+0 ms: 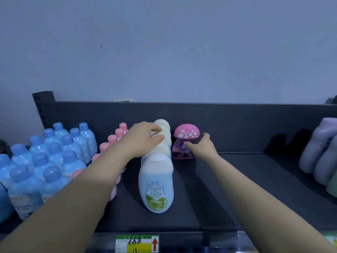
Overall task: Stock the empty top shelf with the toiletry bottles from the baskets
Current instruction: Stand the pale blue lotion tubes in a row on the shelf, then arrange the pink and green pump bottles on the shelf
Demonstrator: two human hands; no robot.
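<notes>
A row of white-capped pale blue bottles runs from the front toward the back of the dark top shelf. My left hand rests on the caps of the middle bottles in that row, fingers curled over one cap. Just right of the row, at the back, stands a pink mushroom-capped bottle. My right hand holds its body from the right side, thumb in front and fingers behind.
Several blue bottles fill the left end of the shelf, with a row of pink-capped bottles beside them. Pale purple bottles stand at the right edge. A price label is fixed to the shelf's front lip.
</notes>
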